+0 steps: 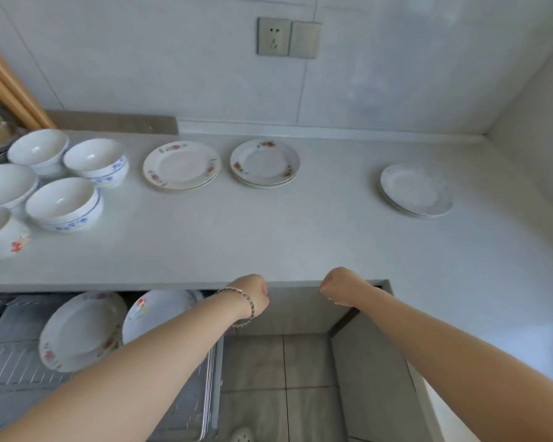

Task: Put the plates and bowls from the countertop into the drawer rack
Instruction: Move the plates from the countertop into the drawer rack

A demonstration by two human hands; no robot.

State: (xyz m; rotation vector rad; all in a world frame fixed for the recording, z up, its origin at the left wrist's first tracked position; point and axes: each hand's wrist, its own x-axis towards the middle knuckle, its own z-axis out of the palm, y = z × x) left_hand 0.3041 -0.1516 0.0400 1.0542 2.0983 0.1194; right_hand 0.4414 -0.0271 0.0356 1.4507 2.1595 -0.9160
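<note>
Plates in three stacks on the countertop, bowls clustered at its left end; two plates stand upright in the open drawer rack below. Left hand and right hand at the counter's front edge, both curled, holding nothing.

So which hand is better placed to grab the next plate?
Probably the left hand: the flowered plates lie on its side, and the drawer rack sits below it.
</note>
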